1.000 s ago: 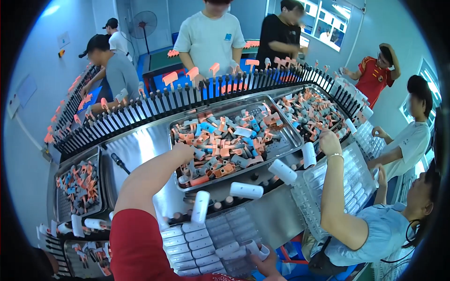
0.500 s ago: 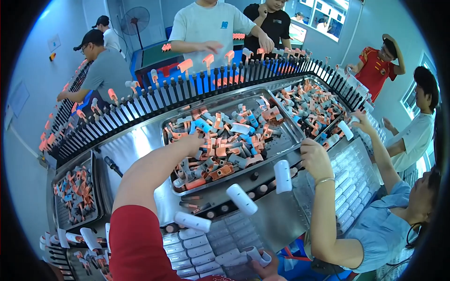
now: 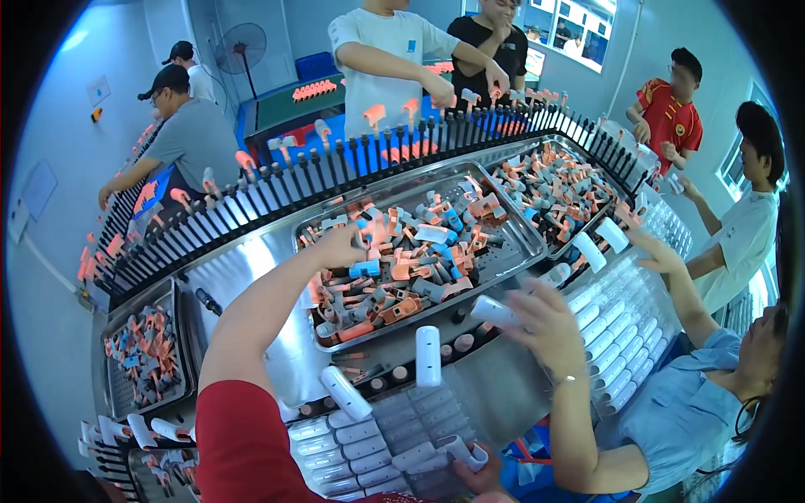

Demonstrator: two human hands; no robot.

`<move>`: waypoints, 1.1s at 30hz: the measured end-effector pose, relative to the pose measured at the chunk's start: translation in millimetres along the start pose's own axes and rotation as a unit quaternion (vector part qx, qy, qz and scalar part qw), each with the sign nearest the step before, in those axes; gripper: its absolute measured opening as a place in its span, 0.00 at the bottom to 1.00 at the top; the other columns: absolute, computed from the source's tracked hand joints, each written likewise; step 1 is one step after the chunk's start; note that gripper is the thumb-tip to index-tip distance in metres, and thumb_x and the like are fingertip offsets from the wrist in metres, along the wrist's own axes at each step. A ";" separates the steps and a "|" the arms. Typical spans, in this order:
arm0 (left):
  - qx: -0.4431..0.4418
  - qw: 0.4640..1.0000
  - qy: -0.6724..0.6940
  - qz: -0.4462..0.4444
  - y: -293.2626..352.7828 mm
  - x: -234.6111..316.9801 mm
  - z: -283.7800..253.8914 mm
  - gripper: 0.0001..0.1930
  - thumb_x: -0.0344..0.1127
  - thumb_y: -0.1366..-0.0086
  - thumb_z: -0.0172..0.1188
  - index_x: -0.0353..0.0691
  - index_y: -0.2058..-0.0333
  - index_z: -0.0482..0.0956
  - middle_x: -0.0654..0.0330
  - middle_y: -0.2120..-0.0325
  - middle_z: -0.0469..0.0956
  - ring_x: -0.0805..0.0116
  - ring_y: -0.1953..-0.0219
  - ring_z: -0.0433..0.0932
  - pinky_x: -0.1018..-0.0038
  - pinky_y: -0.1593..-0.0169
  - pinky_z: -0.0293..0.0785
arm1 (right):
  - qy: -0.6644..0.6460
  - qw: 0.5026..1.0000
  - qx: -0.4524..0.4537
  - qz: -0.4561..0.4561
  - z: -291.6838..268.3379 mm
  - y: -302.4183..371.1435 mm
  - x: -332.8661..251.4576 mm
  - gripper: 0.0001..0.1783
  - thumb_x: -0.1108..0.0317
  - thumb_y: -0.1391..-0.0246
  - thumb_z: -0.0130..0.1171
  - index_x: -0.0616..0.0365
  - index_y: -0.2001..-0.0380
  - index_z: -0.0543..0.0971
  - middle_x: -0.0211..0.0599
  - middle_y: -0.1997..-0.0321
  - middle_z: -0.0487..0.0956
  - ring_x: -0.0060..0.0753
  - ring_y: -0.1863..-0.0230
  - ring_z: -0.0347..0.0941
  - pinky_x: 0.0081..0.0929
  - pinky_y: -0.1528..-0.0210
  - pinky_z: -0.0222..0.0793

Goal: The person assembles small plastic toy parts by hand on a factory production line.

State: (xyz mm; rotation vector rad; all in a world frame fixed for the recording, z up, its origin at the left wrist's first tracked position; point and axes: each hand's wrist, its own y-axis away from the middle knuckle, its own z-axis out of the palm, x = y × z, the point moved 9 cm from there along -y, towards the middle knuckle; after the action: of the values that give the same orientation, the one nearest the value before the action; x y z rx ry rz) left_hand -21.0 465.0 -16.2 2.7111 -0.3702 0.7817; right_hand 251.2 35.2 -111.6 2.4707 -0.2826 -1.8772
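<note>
My left hand (image 3: 342, 246) reaches from a red sleeve over the left part of a perforated metal tray (image 3: 323, 345) heaped with small coral, grey and blue plastic pieces. Its fingers close together among the pieces; what they pinch is partly hidden and blurred. A blue piece (image 3: 366, 268) lies just below the fingertips. Low in the view, my right hand (image 3: 481, 471) grips a white curved plastic shell (image 3: 466, 453). Beside it, clear blister trays (image 3: 411, 419) hold rows of similar white shells. White shells on posts, including an upright one (image 3: 428, 355), stand between my hands.
A row of black posts (image 3: 340, 155), some capped with coral pieces, curves behind the trays. A second filled tray (image 3: 180, 369) sits left. At right a co-worker's blurred hand (image 3: 543, 323) is beside a white shell (image 3: 495, 311). Other people stand around the line.
Capped posts on the far side have shifted right; white shells on the near side have shifted left. The co-worker's braceleted hand has moved down off the tray rim. My right hand stays nearly still.
</note>
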 end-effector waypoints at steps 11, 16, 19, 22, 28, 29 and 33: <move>0.011 0.952 0.233 0.201 215.7 133.0 -74.9 0.26 0.37 0.55 0.61 0.37 0.55 0.68 0.63 0.69 0.70 0.75 0.67 0.69 0.75 0.63 0.68 | 0.036 0.998 0.014 -0.053 0.8 -12.9 -27.6 0.21 0.59 0.57 0.64 0.60 0.62 0.74 0.40 0.71 0.78 0.29 0.70 0.75 0.30 0.67 0.69; -0.042 0.967 0.099 0.233 358.9 169.9 -31.8 0.25 0.34 0.61 0.65 0.38 0.61 0.71 0.55 0.66 0.73 0.58 0.62 0.74 0.69 0.58 0.69 | -0.018 0.999 -0.012 -0.024 8.9 -18.7 -14.4 0.24 0.57 0.57 0.65 0.61 0.59 0.74 0.38 0.69 0.78 0.27 0.67 0.74 0.28 0.64 0.70; -0.001 0.987 0.095 0.133 411.3 139.6 12.4 0.25 0.36 0.61 0.65 0.37 0.60 0.71 0.50 0.63 0.72 0.52 0.59 0.73 0.64 0.54 0.69 | -0.029 0.997 -0.060 0.046 11.3 -25.6 -6.7 0.24 0.59 0.56 0.64 0.62 0.58 0.73 0.36 0.68 0.78 0.26 0.67 0.74 0.27 0.64 0.70; 0.143 0.989 0.003 0.025 469.8 89.9 43.4 0.26 0.36 0.62 0.65 0.38 0.60 0.72 0.50 0.63 0.72 0.51 0.59 0.73 0.63 0.56 0.70 | -0.079 0.979 -0.147 0.116 18.0 -28.7 -19.0 0.25 0.60 0.55 0.63 0.63 0.56 0.72 0.34 0.68 0.77 0.24 0.67 0.72 0.25 0.65 0.69; 0.257 0.922 0.022 -0.288 554.3 -32.8 151.3 0.25 0.37 0.60 0.63 0.36 0.60 0.69 0.45 0.63 0.70 0.44 0.60 0.70 0.58 0.58 0.69 | -0.146 0.970 -0.040 -0.188 -15.0 -75.0 -141.7 0.20 0.71 0.53 0.60 0.63 0.56 0.71 0.32 0.67 0.75 0.17 0.69 0.70 0.20 0.69 0.68; 0.261 0.914 0.003 -0.309 556.7 -41.5 164.4 0.25 0.37 0.60 0.63 0.36 0.60 0.69 0.44 0.63 0.70 0.44 0.60 0.70 0.57 0.58 0.69 | -0.185 0.967 -0.039 -0.170 -14.2 -87.8 -154.6 0.18 0.72 0.53 0.60 0.63 0.56 0.71 0.32 0.68 0.75 0.17 0.70 0.70 0.20 0.70 0.68; 0.312 0.890 -0.044 -0.330 548.9 -51.8 183.6 0.24 0.38 0.58 0.62 0.37 0.61 0.68 0.44 0.62 0.69 0.44 0.59 0.70 0.56 0.57 0.69 | -0.053 0.987 -0.076 -0.134 29.0 -118.6 -198.4 0.20 0.63 0.54 0.62 0.64 0.60 0.72 0.35 0.71 0.75 0.21 0.75 0.71 0.21 0.73 0.68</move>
State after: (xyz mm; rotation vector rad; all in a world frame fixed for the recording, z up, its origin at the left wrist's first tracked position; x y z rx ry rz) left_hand -153.5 -97.3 -79.1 3.1080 0.9091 0.6349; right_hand 187.5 186.0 54.1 2.4108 0.1946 -2.0436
